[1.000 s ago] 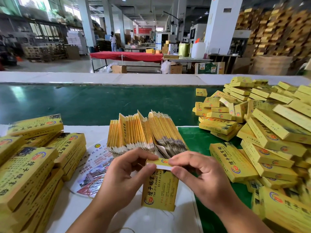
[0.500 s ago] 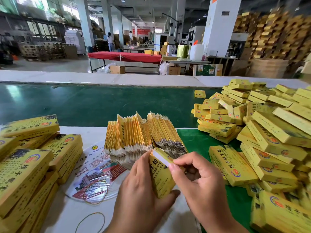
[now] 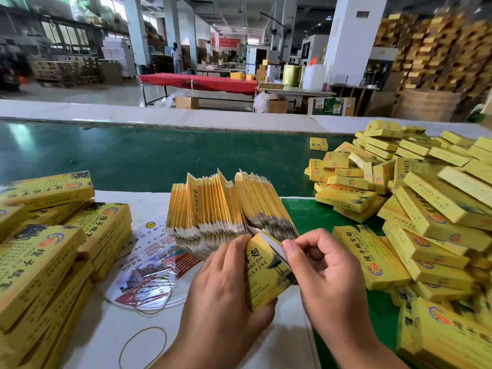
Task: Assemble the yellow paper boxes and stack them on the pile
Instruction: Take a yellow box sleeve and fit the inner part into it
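Observation:
My left hand [image 3: 226, 283] grips a yellow paper box [image 3: 262, 272] that stands upright between both hands, popped into a tube shape. My right hand [image 3: 319, 270] pinches the white flap at its top end with thumb and forefinger. Just behind the hands stands a fanned bundle of flat yellow box blanks [image 3: 229, 209]. A large loose pile of assembled yellow boxes [image 3: 426, 209] fills the right side of the table.
Stacks of flat yellow boxes [image 3: 53, 249] lie at the left. A printed round sheet [image 3: 149, 265] and rubber bands [image 3: 142, 344] lie on the white table top. A green conveyor belt [image 3: 133, 155] runs behind, with a factory hall beyond.
The flat blank held a second ago has been opened up into a box shape and turned upright. My right fingers moved onto its top flap.

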Motion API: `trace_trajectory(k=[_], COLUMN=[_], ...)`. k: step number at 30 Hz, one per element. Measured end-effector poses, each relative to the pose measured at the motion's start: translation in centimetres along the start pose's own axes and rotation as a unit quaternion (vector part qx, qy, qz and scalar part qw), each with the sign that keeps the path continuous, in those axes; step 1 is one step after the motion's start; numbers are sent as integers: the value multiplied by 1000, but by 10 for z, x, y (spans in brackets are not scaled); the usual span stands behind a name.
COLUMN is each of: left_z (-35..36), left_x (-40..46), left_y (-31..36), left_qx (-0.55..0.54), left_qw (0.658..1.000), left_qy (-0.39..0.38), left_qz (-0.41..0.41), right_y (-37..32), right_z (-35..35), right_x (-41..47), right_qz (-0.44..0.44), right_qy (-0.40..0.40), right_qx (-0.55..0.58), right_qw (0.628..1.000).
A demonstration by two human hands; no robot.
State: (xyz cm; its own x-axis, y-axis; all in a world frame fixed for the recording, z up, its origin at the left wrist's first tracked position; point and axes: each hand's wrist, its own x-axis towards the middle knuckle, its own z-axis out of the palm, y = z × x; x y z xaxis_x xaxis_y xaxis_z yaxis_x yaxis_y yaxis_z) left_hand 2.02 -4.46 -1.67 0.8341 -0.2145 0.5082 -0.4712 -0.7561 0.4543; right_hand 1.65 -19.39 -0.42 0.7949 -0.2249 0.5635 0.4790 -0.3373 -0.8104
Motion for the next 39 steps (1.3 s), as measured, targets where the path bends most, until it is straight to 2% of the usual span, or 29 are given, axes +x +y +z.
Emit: trace_trajectory(k=[3, 6, 8, 12, 16, 19, 25, 35, 39], left_z=[-2, -4, -5, -10, -13, -11, -8, -1, 2], left_x=[0, 1, 1, 2, 4, 2, 1, -2, -3], left_y=[1, 0, -1, -3, -2, 0, 4, -5, -8], left_qx=[-5, 5, 23, 52, 52, 68, 128, 104, 61], left_qw=[1000, 1000, 1000, 998, 997, 996, 990, 993, 997], left_qy=[2, 0, -10, -29, -48, -57, -62, -48, -19], left_qz=[3, 5, 1, 7, 15, 5, -3, -35, -43], right_y=[-1, 0, 2, 4, 7, 7, 7, -1, -3], right_z=[-2, -4, -6, -13, -17, -11, -5, 2, 13], right_x=[1, 1, 2, 7, 12, 9, 4, -2, -8], right_qz=[-3, 24, 14, -4, 40, 50, 17, -93, -136], right_qy=[-7, -76, -103, -109, -99, -88, -48, -131, -130], right_qx=[19, 53, 27, -20, 40, 26, -56, -128, -172], right_qw=[1000, 995, 994, 994, 994, 995, 997, 979, 967])
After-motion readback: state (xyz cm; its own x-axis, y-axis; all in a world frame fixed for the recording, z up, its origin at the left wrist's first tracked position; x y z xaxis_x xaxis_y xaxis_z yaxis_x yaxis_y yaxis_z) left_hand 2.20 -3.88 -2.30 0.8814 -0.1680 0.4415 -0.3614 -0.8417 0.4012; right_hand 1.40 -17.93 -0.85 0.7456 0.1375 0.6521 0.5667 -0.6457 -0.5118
